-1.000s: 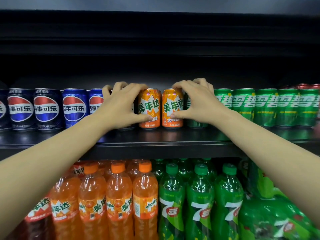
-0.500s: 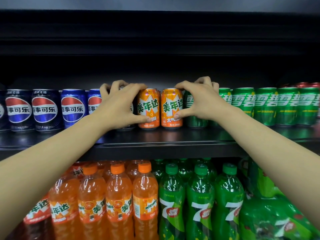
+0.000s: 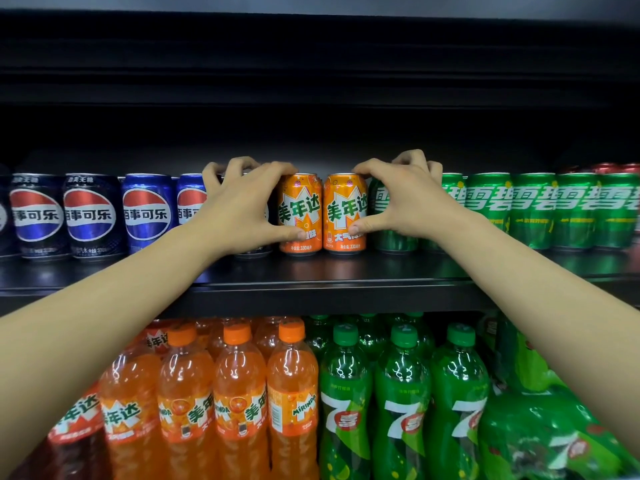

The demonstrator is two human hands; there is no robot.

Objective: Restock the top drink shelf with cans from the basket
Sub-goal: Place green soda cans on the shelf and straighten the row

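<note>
Head view: two orange cans stand upright and side by side, touching, near the middle of the top shelf (image 3: 332,271), a dark ledge. The left hand (image 3: 239,206) curls around the left orange can (image 3: 300,213), its thumb pressed low on the label and its index finger hooked over the rim; the other fingers bend over the tops of cans behind it. The right hand (image 3: 405,199) mirrors it on the right orange can (image 3: 344,213), thumb low on the front, index finger over the top edge, remaining fingers curled above a green can partly hidden behind the palm. Left of the hands runs a row of blue cola cans (image 3: 145,211), with darker ones at the far left. Right of the hands stands a row of green cans (image 3: 533,209), and red can tops (image 3: 609,168) show behind them at the far right. On the lower shelf, orange soda bottles (image 3: 239,393) fill the left and green soda bottles (image 3: 401,393) the right. The basket is out of view.
</note>
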